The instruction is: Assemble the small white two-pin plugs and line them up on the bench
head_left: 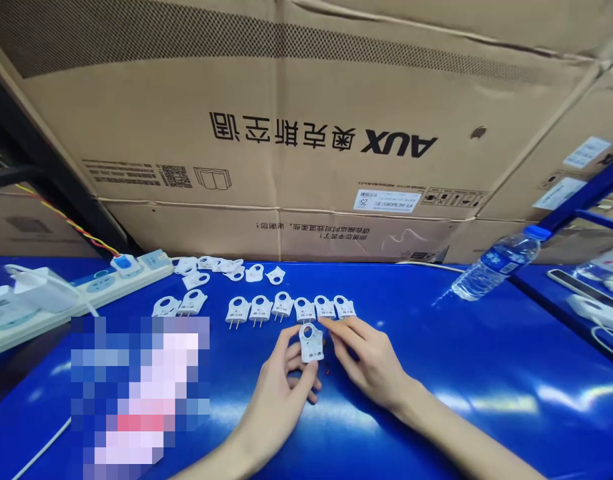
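Observation:
My left hand (285,383) grips a white plug piece (312,347) with a ring-shaped handle at its top and small slots near its lower edge. The thumb presses on its lower front and the fingers curl behind it. My right hand (369,357) is just to the right, fingers stretched toward the piece; whether a fingertip touches it I cannot tell. Just beyond both hands stands a row of similar white ring-handled plugs (261,310), some with metal prongs showing. A tiny red bit (328,372) lies on the blue table (426,347) between my hands.
Loose white ring-handled pieces (255,272) lie farther back. At left, a white power strip (96,287) holds plugs and cables. A blurred-out patch (141,393) covers the front left. A tilted water bottle (501,263) is at right, before large cardboard boxes (296,87).

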`<action>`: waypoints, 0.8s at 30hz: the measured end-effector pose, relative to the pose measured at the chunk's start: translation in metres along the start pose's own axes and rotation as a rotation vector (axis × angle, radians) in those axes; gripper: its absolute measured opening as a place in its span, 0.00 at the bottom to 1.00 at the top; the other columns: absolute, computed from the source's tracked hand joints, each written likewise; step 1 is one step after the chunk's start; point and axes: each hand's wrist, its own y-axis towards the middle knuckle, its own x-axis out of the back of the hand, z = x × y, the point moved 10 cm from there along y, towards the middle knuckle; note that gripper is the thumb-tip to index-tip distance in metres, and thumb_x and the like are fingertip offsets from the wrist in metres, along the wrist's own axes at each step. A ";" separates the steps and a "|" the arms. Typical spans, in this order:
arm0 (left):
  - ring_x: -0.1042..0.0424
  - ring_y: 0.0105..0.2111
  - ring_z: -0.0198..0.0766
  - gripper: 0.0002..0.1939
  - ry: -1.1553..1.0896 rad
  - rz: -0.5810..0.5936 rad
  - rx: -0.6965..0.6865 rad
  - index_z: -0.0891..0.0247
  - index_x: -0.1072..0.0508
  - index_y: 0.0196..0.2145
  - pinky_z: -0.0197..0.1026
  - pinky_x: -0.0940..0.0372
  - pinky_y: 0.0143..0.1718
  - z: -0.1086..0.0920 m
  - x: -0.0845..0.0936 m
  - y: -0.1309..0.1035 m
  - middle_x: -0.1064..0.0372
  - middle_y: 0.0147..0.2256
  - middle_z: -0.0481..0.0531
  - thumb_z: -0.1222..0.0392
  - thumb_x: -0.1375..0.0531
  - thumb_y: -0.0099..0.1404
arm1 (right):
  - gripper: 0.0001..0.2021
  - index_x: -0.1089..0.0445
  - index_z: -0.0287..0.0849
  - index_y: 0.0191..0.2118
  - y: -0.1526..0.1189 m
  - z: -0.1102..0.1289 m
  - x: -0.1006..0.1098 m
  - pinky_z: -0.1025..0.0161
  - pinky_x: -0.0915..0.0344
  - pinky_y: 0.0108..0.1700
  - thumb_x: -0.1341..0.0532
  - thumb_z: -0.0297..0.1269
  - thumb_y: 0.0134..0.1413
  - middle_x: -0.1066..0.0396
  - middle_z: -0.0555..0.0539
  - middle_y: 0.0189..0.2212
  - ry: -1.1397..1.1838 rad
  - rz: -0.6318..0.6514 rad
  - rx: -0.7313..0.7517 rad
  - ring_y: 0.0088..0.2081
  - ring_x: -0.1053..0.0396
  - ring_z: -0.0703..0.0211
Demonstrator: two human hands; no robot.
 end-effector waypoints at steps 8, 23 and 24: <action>0.26 0.30 0.37 0.30 0.015 -0.015 0.009 0.57 0.41 0.60 0.42 0.27 0.29 0.001 0.000 -0.003 0.26 0.40 0.53 0.44 0.38 0.68 | 0.10 0.29 0.45 0.50 0.003 -0.012 0.003 0.62 0.26 0.43 0.45 0.27 0.70 0.22 0.45 0.42 0.101 -0.030 -0.134 0.41 0.23 0.57; 0.26 0.29 0.35 0.30 0.019 0.014 0.033 0.58 0.41 0.60 0.41 0.28 0.29 0.002 -0.001 -0.003 0.25 0.47 0.60 0.42 0.38 0.67 | 0.08 0.22 0.46 0.45 -0.001 -0.027 -0.009 0.62 0.25 0.38 0.39 0.36 0.66 0.20 0.45 0.42 0.436 -0.033 -0.455 0.38 0.23 0.57; 0.26 0.29 0.35 0.30 0.020 0.012 0.033 0.58 0.41 0.60 0.41 0.28 0.29 0.002 -0.001 -0.003 0.25 0.47 0.60 0.42 0.38 0.67 | 0.08 0.22 0.46 0.44 -0.002 -0.028 -0.011 0.62 0.25 0.39 0.38 0.37 0.67 0.20 0.46 0.42 0.464 -0.021 -0.476 0.39 0.23 0.57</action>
